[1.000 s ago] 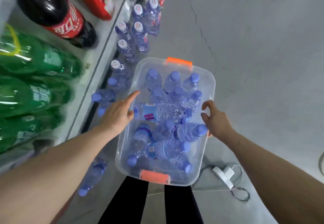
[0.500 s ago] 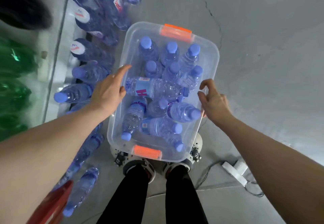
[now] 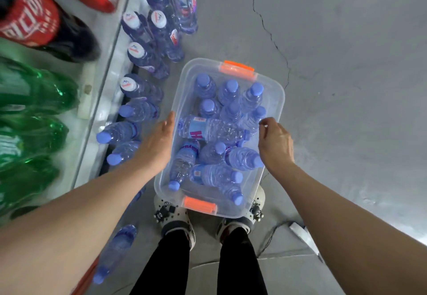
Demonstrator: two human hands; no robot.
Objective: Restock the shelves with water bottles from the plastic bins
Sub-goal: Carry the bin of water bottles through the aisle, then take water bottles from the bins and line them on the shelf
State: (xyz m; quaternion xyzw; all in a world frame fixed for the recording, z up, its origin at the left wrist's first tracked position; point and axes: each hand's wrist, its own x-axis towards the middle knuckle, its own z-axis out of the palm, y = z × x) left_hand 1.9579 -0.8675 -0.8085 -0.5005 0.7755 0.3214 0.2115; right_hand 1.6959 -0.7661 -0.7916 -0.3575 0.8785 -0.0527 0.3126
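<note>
Nearest the camera, two legs in black trousers (image 3: 240, 260) end in pale clogs (image 3: 175, 218) whose toes are hidden under the clear plastic bin (image 3: 275, 100). The bin sits on the grey floor (image 3: 346, 87) with an orange latch (image 3: 200, 204) at its near end and another at the far end. The left hand (image 3: 157, 142) rests along the bin's left rim with straight fingers. The right hand (image 3: 276, 143) is at the right rim, fingers curled over it; whether they grip the edge cannot be told. Inside the bin lie and stand water bottles (image 3: 231, 174) with lilac caps; one lying crosswise (image 3: 212, 129) shows a blue label with a pink "H", the rest unreadable. Left of the bin, more water bottles (image 3: 138, 110) fill the low shelf. Beyond them blurred green soda bottles (image 3: 34, 91) and a cola bottle (image 3: 27, 22) with a red label are cut off by the frame edge.
</note>
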